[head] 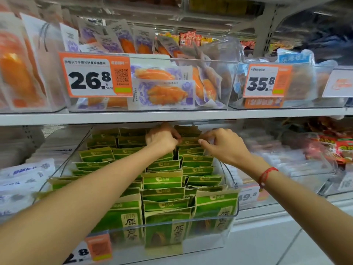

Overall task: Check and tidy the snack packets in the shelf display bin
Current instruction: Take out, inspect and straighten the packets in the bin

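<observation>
Bin: clear display bin holding rows of upright green snack packets.
Hands: left hand and right hand — both pinching packet tops at the bin's back edge.

We see two bare forearms with no sleeves in view. Our left hand wears nothing. Our right hand has a thin red string bracelet around the wrist, its knotted end hanging at the underside.

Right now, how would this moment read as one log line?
step: tidying | left hand: pinching green packet | right hand: pinching same packet | place: rear of clear bin
</observation>
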Action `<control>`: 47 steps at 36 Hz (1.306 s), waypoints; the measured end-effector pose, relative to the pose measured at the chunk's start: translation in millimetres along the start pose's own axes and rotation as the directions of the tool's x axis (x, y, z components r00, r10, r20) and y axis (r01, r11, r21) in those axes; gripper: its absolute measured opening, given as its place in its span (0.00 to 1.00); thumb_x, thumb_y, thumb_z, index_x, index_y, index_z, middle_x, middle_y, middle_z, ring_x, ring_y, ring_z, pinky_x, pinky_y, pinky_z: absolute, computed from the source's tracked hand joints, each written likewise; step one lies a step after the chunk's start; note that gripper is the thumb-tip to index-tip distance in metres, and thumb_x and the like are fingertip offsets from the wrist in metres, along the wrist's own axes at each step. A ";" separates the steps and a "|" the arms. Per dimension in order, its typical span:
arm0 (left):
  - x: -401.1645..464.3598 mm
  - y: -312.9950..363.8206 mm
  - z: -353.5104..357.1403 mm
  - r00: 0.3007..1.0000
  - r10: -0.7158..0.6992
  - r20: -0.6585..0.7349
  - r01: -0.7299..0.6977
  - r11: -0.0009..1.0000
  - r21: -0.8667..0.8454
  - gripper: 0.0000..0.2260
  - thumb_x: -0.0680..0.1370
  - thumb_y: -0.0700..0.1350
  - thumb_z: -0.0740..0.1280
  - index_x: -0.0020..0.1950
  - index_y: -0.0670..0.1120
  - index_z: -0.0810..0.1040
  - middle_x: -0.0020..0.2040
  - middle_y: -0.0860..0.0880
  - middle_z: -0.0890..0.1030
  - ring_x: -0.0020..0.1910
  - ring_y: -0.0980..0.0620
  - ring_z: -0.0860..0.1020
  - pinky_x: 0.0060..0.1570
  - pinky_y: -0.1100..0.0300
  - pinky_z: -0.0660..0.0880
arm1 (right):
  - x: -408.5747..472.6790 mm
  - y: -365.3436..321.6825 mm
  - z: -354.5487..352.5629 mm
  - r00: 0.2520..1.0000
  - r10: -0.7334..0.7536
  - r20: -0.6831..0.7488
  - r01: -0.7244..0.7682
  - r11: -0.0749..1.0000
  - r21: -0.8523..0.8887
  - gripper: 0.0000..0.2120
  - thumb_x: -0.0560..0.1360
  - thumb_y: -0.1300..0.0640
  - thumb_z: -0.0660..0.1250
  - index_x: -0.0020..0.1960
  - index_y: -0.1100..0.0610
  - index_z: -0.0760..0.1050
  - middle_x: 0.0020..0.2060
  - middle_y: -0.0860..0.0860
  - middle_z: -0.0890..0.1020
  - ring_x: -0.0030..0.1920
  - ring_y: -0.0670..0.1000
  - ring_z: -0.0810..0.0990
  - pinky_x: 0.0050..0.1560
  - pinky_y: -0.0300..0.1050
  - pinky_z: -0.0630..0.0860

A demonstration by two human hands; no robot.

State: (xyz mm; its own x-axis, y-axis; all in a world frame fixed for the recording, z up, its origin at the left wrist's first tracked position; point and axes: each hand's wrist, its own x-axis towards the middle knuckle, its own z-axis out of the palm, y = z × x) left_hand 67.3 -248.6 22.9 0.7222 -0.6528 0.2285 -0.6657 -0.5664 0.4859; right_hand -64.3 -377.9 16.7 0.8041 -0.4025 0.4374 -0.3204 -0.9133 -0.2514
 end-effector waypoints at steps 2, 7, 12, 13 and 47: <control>-2.2 -4.3 0.3 1.000 -0.010 0.011 0.011 0.997 -0.075 0.07 0.76 0.53 0.71 0.52 0.54 0.83 0.56 0.52 0.81 0.51 0.52 0.76 0.47 0.60 0.72 | 3.9 1.0 1.7 0.999 0.017 -0.035 -0.016 0.999 0.035 0.07 0.76 0.49 0.67 0.51 0.48 0.81 0.47 0.47 0.83 0.48 0.53 0.81 0.41 0.45 0.71; -16.4 -12.6 -4.6 1.000 -0.016 0.021 0.022 0.959 -0.284 0.04 0.75 0.54 0.72 0.47 0.56 0.82 0.51 0.53 0.80 0.54 0.52 0.76 0.52 0.58 0.74 | 15.7 2.3 7.6 0.972 0.236 0.021 -0.236 0.955 0.181 0.20 0.68 0.46 0.76 0.52 0.55 0.74 0.46 0.52 0.81 0.48 0.55 0.78 0.48 0.49 0.76; -33.6 -14.4 -13.7 1.000 -0.010 0.028 0.021 0.905 -0.424 0.07 0.76 0.50 0.72 0.52 0.52 0.85 0.56 0.51 0.81 0.53 0.56 0.74 0.52 0.60 0.69 | 6.0 2.9 7.8 0.993 0.115 0.020 -0.116 0.958 0.263 0.13 0.69 0.48 0.76 0.44 0.58 0.82 0.37 0.49 0.82 0.42 0.51 0.81 0.43 0.47 0.76; -35.8 -14.1 -15.3 1.000 -0.008 0.018 0.016 0.901 -0.434 0.06 0.76 0.49 0.72 0.52 0.53 0.85 0.55 0.52 0.81 0.51 0.57 0.75 0.50 0.61 0.69 | 2.9 3.0 6.6 0.996 0.090 -0.012 -0.083 0.955 0.283 0.12 0.69 0.50 0.76 0.41 0.58 0.82 0.35 0.50 0.83 0.40 0.51 0.82 0.42 0.48 0.77; -235.6 -21.8 -62.6 0.867 -0.046 -0.496 -0.419 0.472 -0.776 0.11 0.75 0.41 0.71 0.56 0.51 0.77 0.52 0.57 0.82 0.50 0.64 0.82 0.45 0.72 0.76 | -167.5 -155.2 -26.5 0.893 -0.011 -0.451 0.314 0.732 0.604 0.12 0.71 0.53 0.75 0.52 0.55 0.80 0.43 0.43 0.84 0.43 0.42 0.82 0.42 0.36 0.78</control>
State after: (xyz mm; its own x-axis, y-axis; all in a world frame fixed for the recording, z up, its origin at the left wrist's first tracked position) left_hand -76.6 -51.0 11.3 0.7500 -0.2902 0.5944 -0.4711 0.3964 0.7880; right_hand -162.5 -170.4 5.3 0.4955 -0.3775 0.7822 0.3202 -0.7578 -0.5685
